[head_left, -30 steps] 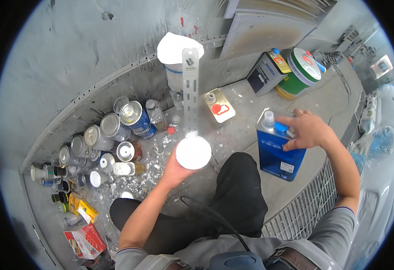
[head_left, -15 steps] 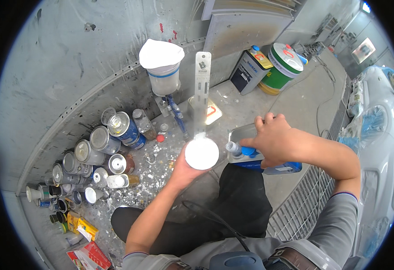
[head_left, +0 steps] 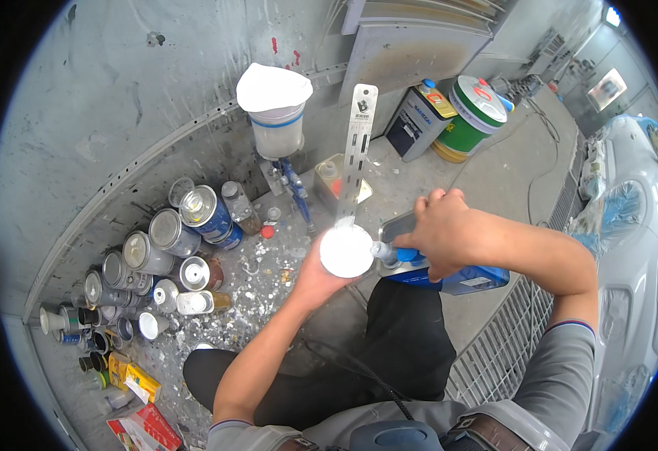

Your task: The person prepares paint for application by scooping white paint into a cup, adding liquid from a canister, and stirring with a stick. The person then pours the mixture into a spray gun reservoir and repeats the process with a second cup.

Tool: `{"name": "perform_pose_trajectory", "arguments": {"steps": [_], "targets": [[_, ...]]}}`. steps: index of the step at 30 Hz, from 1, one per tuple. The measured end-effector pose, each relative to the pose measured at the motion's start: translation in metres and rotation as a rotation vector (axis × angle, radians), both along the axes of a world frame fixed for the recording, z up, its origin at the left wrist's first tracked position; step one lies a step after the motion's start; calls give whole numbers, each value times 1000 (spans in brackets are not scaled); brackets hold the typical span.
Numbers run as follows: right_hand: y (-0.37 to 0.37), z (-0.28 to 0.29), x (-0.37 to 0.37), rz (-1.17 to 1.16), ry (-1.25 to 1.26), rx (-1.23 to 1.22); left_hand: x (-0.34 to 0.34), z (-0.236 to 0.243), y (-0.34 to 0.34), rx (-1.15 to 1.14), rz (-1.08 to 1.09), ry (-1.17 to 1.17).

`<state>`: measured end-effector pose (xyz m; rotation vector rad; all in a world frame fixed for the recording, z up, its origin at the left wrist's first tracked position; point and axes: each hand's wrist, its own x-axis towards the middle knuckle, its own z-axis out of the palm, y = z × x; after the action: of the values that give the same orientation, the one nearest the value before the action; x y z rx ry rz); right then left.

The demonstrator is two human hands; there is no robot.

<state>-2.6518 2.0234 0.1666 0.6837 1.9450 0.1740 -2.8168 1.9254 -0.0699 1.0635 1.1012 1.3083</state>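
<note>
My left hand (head_left: 318,278) grips a cup of white material (head_left: 345,252), with an upright slotted metal strip (head_left: 358,143) standing in it. My right hand (head_left: 442,233) is closed on the top of a blue rectangular can (head_left: 472,280), which tilts toward the cup. The can's pale spout (head_left: 384,252) is at the cup's right rim; I cannot tell whether liquid flows. Just behind, a small can with a red cap (head_left: 327,184) is partly hidden by the strip.
Paint tins (head_left: 163,233) crowd the left. A spray gun (head_left: 295,192) with a white-topped cup (head_left: 276,128) stands by the wall. A dark can (head_left: 412,124) and green pail (head_left: 468,120) are behind. A floor grate (head_left: 487,353) and plastic-covered car panel (head_left: 630,263) lie right.
The blue can has tipped left from upright, my right hand with it, bringing its spout to the cup. My left hand and cup have moved slightly right.
</note>
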Motion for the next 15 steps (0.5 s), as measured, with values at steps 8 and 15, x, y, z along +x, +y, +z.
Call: {"name": "perform_pose_trajectory", "arguments": {"steps": [8,15], "targets": [[7,-8,-6,-63,-43,-31,4,3,9,31,-19,2],[10,-11,-7,-85,-55,-45,3,-6,12,32,-20,-31]]}}
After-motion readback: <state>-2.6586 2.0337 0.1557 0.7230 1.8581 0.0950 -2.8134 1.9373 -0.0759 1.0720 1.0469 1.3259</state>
